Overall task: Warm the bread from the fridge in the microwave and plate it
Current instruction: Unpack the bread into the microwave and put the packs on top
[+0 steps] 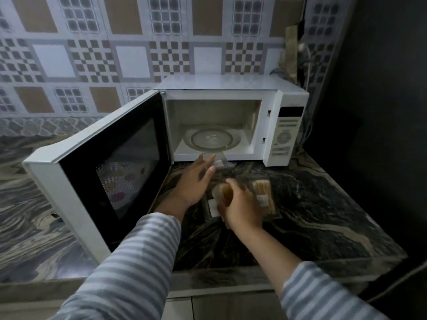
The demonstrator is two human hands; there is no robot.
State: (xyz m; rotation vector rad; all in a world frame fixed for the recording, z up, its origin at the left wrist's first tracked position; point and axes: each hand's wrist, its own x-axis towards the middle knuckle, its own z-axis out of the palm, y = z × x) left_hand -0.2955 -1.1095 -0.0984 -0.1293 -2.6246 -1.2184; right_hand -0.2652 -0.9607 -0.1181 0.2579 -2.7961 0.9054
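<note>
**Q:** Striped sleeves (pixel 129 262) sit lowest in my feed; what do the two hands show?

**A:** From my remote seat I count two hands. My right hand (pixel 240 209) curls its fingers round one bread slice (pixel 223 192), gripping it just above a clear bread bag (pixel 265 199) that lies on the dark marbled counter (pixel 323 215). More slices stand on edge inside the bag, beside that hand; the blur keeps me from counting them.

**Q:** And the left?

**A:** My left hand (pixel 196 181) reaches forward with straight, spread fingers, relaxed and gripping nothing. Its fingertips (pixel 211 158) lie at the twisted clear end of the bag, just before the oven's sill. Whether they touch the plastic I cannot tell.

**Q:** Any writing?

**A:** I see two pale labels on the bag, one near each side of my right hand. Both are too blurred to read. The control panel (pixel 285 137) carries rows of buttons and one round dial, its lettering likewise illegible.

**Q:** What surrounds this?

**A:** One white microwave (pixel 231 84) stands at the counter's back, its door (pixel 104 172) swung wide to the left. One glass turntable (pixel 211 139) lies bare in the cavity. Patterned tiles (pixel 131 54) cover the wall behind.
</note>
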